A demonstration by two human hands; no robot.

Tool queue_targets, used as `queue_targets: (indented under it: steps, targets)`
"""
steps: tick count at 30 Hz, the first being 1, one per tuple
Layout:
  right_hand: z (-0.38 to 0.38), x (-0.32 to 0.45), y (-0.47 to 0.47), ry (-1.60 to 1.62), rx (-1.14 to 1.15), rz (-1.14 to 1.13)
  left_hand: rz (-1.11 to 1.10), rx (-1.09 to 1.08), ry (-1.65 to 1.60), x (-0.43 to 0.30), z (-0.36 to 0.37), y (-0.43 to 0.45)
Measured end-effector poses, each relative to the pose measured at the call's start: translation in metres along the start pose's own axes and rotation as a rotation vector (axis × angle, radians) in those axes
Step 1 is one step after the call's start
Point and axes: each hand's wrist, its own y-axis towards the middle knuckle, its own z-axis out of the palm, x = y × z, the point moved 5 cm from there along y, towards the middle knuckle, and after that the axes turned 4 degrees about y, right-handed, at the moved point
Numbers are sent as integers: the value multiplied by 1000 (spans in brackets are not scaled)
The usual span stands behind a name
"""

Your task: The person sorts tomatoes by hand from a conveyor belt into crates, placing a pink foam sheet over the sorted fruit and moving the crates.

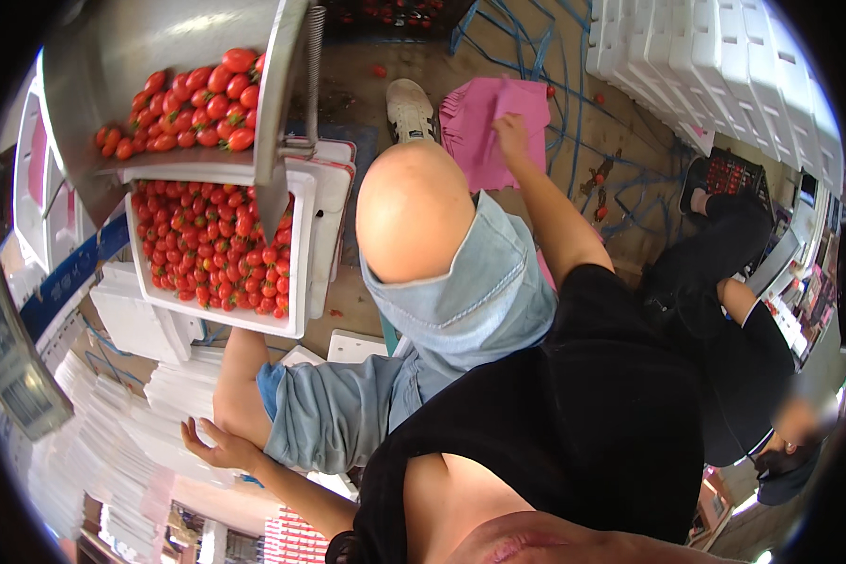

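Observation:
My right hand (513,137) is at a stack of pink sheets (465,134) on the floor, its fingers closed on a blurred, partly raised pink sheet (497,106). Near my left knee, my left hand (218,445) is empty, with its fingers apart. In front of me to the left, a white foam box (303,261) is full of small red tomatoes (211,247). Above it hangs a metal chute (176,42) with more tomatoes (208,106) lying in it. The chute's pointed lip (273,204) reaches over the box.
Foam boxes (712,56) are stacked high at the right. Stacked white lids (127,430) stand at the left, below a display unit (25,359) on a blue bar (77,271). Blue straps (571,141) and stray tomatoes litter the floor. Another person (733,352) sits to my right.

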Motion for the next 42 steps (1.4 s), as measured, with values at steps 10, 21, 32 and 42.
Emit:
queue_targets:
  steps: [10,21,32,42]
  targets:
    - [-170,327,-52,1295,528,90,308,-243,45,-8,-18,-33]
    - [-6,583,-238,1562,1553,-286,-258,897,-2268,-232,6,-44]
    - [156,370,-322,730,1178,441,-479,365,-982,-52,171,50]
    - [163,467,-303,23,824,-825,-372,-7,-376,64,214,-7]
